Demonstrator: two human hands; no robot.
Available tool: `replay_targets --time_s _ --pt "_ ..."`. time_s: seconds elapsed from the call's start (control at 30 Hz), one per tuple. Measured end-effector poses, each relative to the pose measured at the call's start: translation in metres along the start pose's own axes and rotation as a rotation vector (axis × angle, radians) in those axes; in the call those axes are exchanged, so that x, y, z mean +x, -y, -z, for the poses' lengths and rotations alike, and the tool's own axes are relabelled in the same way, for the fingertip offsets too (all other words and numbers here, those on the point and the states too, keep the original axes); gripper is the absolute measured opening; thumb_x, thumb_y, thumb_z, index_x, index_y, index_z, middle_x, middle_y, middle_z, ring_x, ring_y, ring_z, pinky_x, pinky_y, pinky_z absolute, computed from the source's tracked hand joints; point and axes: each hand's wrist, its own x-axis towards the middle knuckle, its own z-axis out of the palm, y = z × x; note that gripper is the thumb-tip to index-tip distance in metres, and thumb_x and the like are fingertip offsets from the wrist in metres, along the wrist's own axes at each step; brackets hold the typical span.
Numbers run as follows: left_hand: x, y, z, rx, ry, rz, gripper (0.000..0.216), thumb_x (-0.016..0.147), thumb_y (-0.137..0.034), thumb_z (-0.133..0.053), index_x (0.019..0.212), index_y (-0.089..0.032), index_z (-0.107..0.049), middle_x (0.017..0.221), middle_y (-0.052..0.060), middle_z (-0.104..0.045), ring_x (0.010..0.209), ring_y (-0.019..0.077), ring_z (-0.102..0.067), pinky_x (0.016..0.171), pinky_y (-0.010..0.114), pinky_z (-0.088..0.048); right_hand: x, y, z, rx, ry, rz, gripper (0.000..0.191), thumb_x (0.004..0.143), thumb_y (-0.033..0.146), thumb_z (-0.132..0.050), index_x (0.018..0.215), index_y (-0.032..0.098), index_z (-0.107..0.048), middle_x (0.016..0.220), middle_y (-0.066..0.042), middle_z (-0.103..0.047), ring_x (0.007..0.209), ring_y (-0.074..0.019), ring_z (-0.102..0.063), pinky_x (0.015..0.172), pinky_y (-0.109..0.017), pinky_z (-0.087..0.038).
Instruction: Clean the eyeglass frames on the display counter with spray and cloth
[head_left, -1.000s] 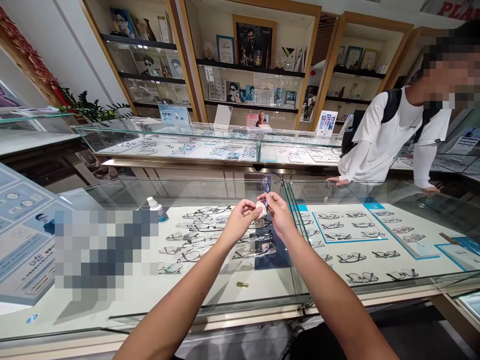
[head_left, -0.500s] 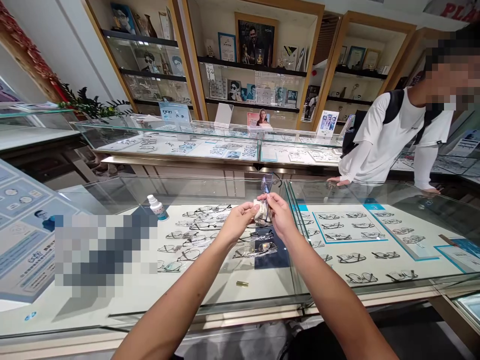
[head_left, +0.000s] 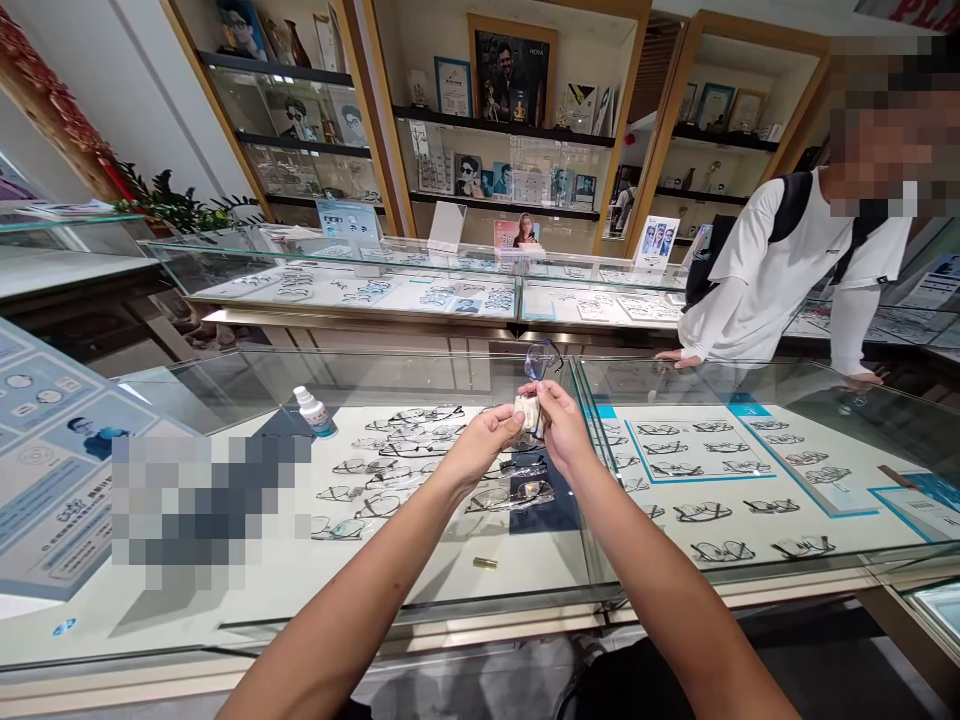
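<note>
Over the near glass counter, my right hand (head_left: pixel 562 425) is closed on a pair of eyeglasses (head_left: pixel 538 361). One lens and a dark temple stick up above its fingers; part of the frame is hidden. My left hand (head_left: pixel 484 442) pinches a crumpled white cloth (head_left: pixel 529 410), which lies against the lower part of the glasses between both hands. Below them, several eyeglasses (head_left: pixel 409 447) are laid out in rows, some on a dark blue pad (head_left: pixel 551 515). A white spray bottle (head_left: pixel 313 412) stands to the left of the rows.
The glass counter's front edge (head_left: pixel 510 607) runs before me, with a small gold-coloured piece (head_left: pixel 485 563) near it. Eyeglasses on a blue-edged tray (head_left: pixel 701 478) lie to the right. A person in a white shirt (head_left: pixel 795 270) leans on the counter. A printed board (head_left: pixel 60 480) stands left.
The glasses have turned slightly, so the upper lens faces me more. The white cloth has shifted a little right with my left fingers. The person at the right has leaned slightly.
</note>
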Motion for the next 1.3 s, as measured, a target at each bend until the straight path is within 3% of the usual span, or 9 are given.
replay_targets --time_s 0.1,0.4,0.6,0.8,1.07,1.3 --pt "-0.002 -0.001 -0.002 -0.047 0.015 0.000 0.053 0.075 -0.058 -0.087 0.105 -0.016 -0.074 0.090 0.005 -0.073 0.080 0.0169 -0.061 0.076 0.027 -0.042 0.000 -0.001 -0.001 0.005 -0.005 0.008 0.031 0.081 0.057 -0.081 0.087 0.027 -0.077 0.098 -0.002 -0.075 0.080 -0.0165 -0.061 0.072 -0.028 -0.048" --pt "-0.004 0.000 -0.008 -0.075 -0.061 -0.040 0.048 0.072 -0.051 -0.091 0.099 -0.017 -0.071 0.076 0.002 -0.070 0.075 0.0165 -0.062 0.076 0.027 -0.046 -0.004 -0.004 -0.007 -0.009 0.031 -0.019 0.033 0.082 0.057 -0.080 0.086 0.024 -0.077 0.097 -0.004 -0.075 0.084 -0.0177 -0.063 0.076 -0.028 -0.049" --pt "-0.001 -0.001 -0.002 -0.034 -0.087 -0.048 0.052 0.075 -0.056 -0.087 0.105 -0.016 -0.074 0.083 0.004 -0.073 0.076 0.0166 -0.063 0.077 0.028 -0.048 -0.003 -0.002 -0.003 -0.013 0.085 -0.021 0.031 0.082 0.055 -0.080 0.088 0.025 -0.079 0.095 -0.003 -0.075 0.085 -0.0190 -0.064 0.077 -0.029 -0.049" --pt "0.001 -0.005 0.012 0.032 -0.022 -0.023 0.055 0.078 -0.058 -0.084 0.110 -0.014 -0.077 0.085 0.004 -0.073 0.074 0.0142 -0.059 0.074 0.026 -0.044 -0.005 -0.004 -0.002 -0.042 0.122 -0.040 0.032 0.080 0.056 -0.083 0.085 0.024 -0.080 0.096 -0.003 -0.076 0.085 -0.0190 -0.064 0.078 -0.029 -0.049" --pt "0.002 0.001 0.007 -0.075 0.008 -0.024 0.057 0.073 -0.047 -0.092 0.116 -0.014 -0.075 0.095 0.007 -0.076 0.083 0.0165 -0.066 0.082 0.027 -0.047 -0.007 -0.009 -0.007 0.000 0.076 -0.064 0.034 0.075 0.056 -0.086 0.083 0.024 -0.079 0.088 -0.001 -0.073 0.077 -0.0167 -0.060 0.071 -0.027 -0.045" --pt "0.003 0.011 0.003 -0.130 0.029 -0.052 0.055 0.080 -0.044 -0.089 0.124 -0.015 -0.071 0.102 0.008 -0.075 0.090 0.0171 -0.065 0.082 0.026 -0.046 -0.006 -0.003 -0.011 0.119 -0.019 -0.104 0.035 0.069 0.052 -0.091 0.081 0.022 -0.078 0.085 -0.001 -0.071 0.073 -0.0139 -0.056 0.065 -0.024 -0.044"
